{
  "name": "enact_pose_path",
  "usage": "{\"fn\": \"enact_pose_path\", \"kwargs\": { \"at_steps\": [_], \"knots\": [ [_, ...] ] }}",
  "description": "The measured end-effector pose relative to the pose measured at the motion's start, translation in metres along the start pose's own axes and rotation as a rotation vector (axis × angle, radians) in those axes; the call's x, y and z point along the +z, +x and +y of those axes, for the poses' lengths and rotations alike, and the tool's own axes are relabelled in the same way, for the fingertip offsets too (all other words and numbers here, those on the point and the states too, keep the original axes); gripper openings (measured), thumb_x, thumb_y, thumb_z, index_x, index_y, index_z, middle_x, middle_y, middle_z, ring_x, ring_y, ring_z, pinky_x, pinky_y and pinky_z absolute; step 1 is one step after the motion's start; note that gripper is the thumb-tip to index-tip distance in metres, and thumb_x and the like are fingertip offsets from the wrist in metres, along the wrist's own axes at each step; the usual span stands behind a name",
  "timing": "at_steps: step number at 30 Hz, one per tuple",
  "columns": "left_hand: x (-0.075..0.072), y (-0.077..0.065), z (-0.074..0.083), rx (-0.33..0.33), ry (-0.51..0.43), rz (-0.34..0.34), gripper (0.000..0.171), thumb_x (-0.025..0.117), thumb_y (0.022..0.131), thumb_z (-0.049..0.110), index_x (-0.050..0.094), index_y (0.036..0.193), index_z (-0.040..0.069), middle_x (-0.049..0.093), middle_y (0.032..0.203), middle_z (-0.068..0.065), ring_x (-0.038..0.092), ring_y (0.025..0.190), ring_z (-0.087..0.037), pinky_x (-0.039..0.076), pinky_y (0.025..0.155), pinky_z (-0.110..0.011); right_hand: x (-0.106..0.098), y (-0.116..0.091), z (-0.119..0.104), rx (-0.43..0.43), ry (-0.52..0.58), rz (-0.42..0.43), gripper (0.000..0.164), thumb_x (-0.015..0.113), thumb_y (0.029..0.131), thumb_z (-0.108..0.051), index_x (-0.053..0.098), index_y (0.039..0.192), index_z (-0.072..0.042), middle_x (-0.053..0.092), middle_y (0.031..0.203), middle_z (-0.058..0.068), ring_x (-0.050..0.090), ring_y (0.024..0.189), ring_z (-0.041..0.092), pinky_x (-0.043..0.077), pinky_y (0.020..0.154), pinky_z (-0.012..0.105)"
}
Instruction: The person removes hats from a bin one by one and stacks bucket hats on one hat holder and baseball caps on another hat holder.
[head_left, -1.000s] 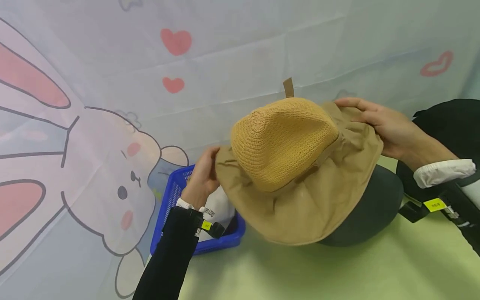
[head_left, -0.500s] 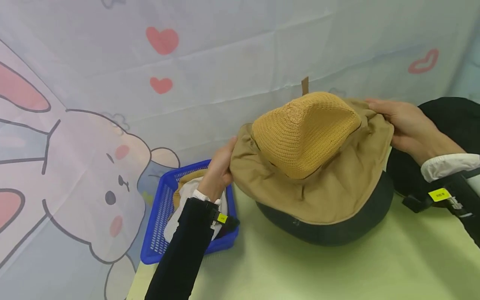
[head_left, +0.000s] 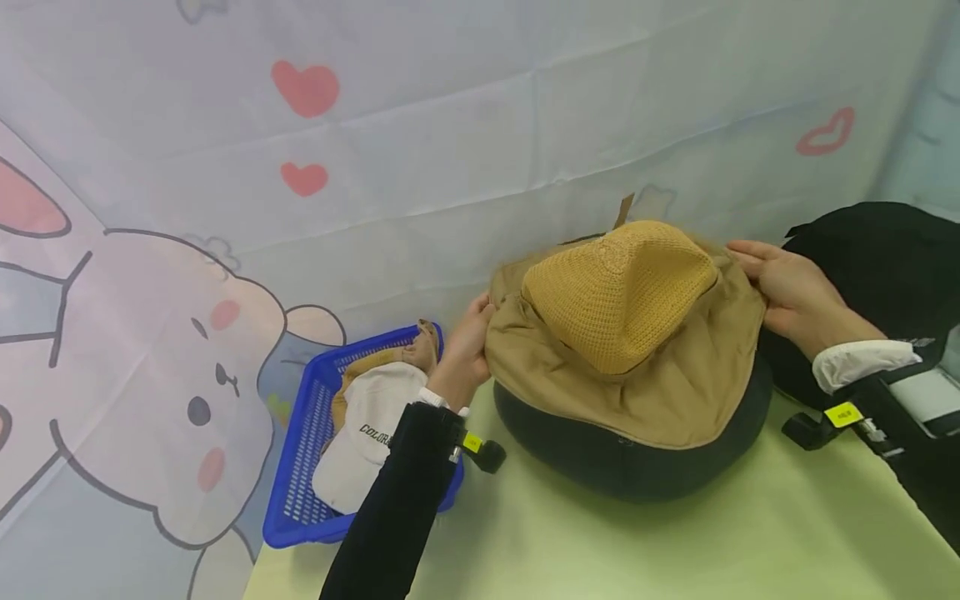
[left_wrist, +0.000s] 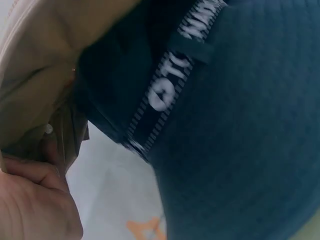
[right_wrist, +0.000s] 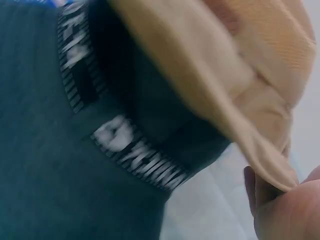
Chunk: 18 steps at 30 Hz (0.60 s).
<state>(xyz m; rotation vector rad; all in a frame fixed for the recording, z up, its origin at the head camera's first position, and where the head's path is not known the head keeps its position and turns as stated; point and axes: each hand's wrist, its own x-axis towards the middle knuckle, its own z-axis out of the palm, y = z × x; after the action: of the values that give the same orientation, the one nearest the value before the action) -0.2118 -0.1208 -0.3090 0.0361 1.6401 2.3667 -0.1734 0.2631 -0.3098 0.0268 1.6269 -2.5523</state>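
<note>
In the head view my left hand (head_left: 461, 354) and right hand (head_left: 801, 293) pinch opposite sides of a tan sun hat's brim (head_left: 675, 421). The hat's yellow knitted crown (head_left: 618, 292) points up, with a small brown strap (head_left: 624, 210) standing behind it. Directly below is a dark green hat (head_left: 637, 475), its wide brim spread on the table. Both wrist views show a lettered band (left_wrist: 167, 82) around this lower hat, and the tan hat hangs over its top. In the right wrist view, my thumb (right_wrist: 292, 217) presses against the brim's edge.
On the left stands a blue plastic basket (head_left: 300, 500) with a white cap (head_left: 375, 417) and tan and yellow fabric items inside. A black hat (head_left: 877, 258) lies at the right. Behind the green table (head_left: 562, 558) hangs a printed cloth (head_left: 420, 167).
Both hands have brought the tan hat down over the dark green one, covering its top. The camera has shifted, so more of the basket and white cap shows.
</note>
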Motion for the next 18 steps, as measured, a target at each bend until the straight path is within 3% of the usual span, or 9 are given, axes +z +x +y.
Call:
{"fn": "enact_pose_path", "kwargs": {
  "at_steps": [1,3,5,6,9,11,13,15,18],
  "knots": [
    [-0.002,0.001,-0.004,-0.007,0.005,0.016,0.049,0.035,0.114,0.013,0.029,0.163,0.018,0.027,0.164,-0.012,0.043,0.136,-0.023,0.045,0.102,-0.028,0.000,0.000,0.005,0.002,-0.031,0.018,0.072,0.048,0.109,-0.019,0.005,0.167,-0.024,0.001,0.172,-0.008,0.061,0.104,-0.004,0.052,0.088,0.017],
    [-0.007,0.005,-0.015,-0.017,0.029,0.050,0.048,0.036,0.113,0.010,0.035,0.160,0.018,0.034,0.159,-0.012,0.048,0.128,-0.022,0.046,0.099,-0.029,-0.001,-0.001,0.015,-0.023,-0.126,0.061,0.064,0.049,0.109,-0.017,0.019,0.166,-0.024,0.031,0.166,-0.005,0.065,0.096,-0.003,0.055,0.082,0.018],
    [-0.013,0.011,-0.027,-0.013,0.075,0.084,0.046,0.038,0.111,0.007,0.042,0.156,0.017,0.045,0.148,-0.012,0.052,0.120,-0.022,0.046,0.101,-0.031,0.000,-0.002,0.024,-0.066,-0.252,0.116,0.052,0.048,0.110,-0.015,0.035,0.159,-0.020,0.059,0.141,-0.009,0.066,0.090,-0.003,0.056,0.077,0.018],
    [-0.021,0.021,-0.038,0.028,0.102,0.076,0.045,0.042,0.107,0.004,0.049,0.150,0.017,0.052,0.137,-0.011,0.057,0.112,-0.020,0.049,0.096,-0.030,0.000,-0.002,0.029,-0.086,-0.336,0.158,0.046,0.048,0.110,-0.015,0.040,0.155,-0.016,0.068,0.122,-0.014,0.066,0.080,-0.002,0.056,0.068,0.019],
    [-0.028,0.028,-0.055,0.111,0.243,0.135,0.048,0.044,0.097,-0.008,0.056,0.139,0.011,0.057,0.100,-0.006,0.056,0.082,-0.014,0.049,0.076,-0.025,0.001,-0.003,0.042,-0.127,-0.595,0.266,0.043,0.045,0.109,-0.011,0.045,0.151,-0.002,0.063,0.078,-0.020,0.060,0.062,0.000,0.053,0.055,0.023],
    [-0.030,0.027,-0.062,0.169,0.329,0.198,0.050,0.043,0.088,-0.016,0.054,0.133,0.004,0.048,0.084,-0.004,0.047,0.068,-0.012,0.044,0.063,-0.023,0.000,-0.003,0.051,-0.130,-0.722,0.319,0.047,0.045,0.107,-0.010,0.044,0.150,0.007,0.061,0.072,-0.014,0.057,0.055,0.003,0.051,0.050,0.025],
    [-0.023,0.018,-0.064,0.179,0.393,0.266,0.047,0.042,0.084,-0.022,0.049,0.126,-0.003,0.042,0.084,-0.004,0.040,0.065,-0.012,0.038,0.058,-0.021,-0.003,-0.005,0.061,-0.144,-0.826,0.368,0.046,0.048,0.104,-0.009,0.048,0.145,0.011,0.062,0.072,-0.004,0.055,0.052,0.007,0.050,0.048,0.029],
    [-0.020,0.013,-0.069,0.197,0.458,0.287,0.038,0.042,0.080,-0.022,0.048,0.114,-0.005,0.041,0.081,-0.005,0.036,0.059,-0.011,0.033,0.050,-0.019,-0.007,-0.007,0.070,-0.174,-0.928,0.421,0.040,0.051,0.102,-0.011,0.056,0.136,0.010,0.066,0.075,0.010,0.053,0.050,0.011,0.048,0.046,0.031],
    [-0.014,0.004,-0.072,0.225,0.694,0.287,0.024,0.046,0.081,-0.016,0.053,0.100,-0.004,0.048,0.084,-0.008,0.039,0.061,-0.012,0.033,0.050,-0.020,-0.011,-0.009,0.082,-0.265,-1.068,0.492,0.029,0.053,0.102,-0.010,0.063,0.122,0.009,0.070,0.091,0.028,0.059,0.057,0.023,0.046,0.050,0.034]
  ]
}}
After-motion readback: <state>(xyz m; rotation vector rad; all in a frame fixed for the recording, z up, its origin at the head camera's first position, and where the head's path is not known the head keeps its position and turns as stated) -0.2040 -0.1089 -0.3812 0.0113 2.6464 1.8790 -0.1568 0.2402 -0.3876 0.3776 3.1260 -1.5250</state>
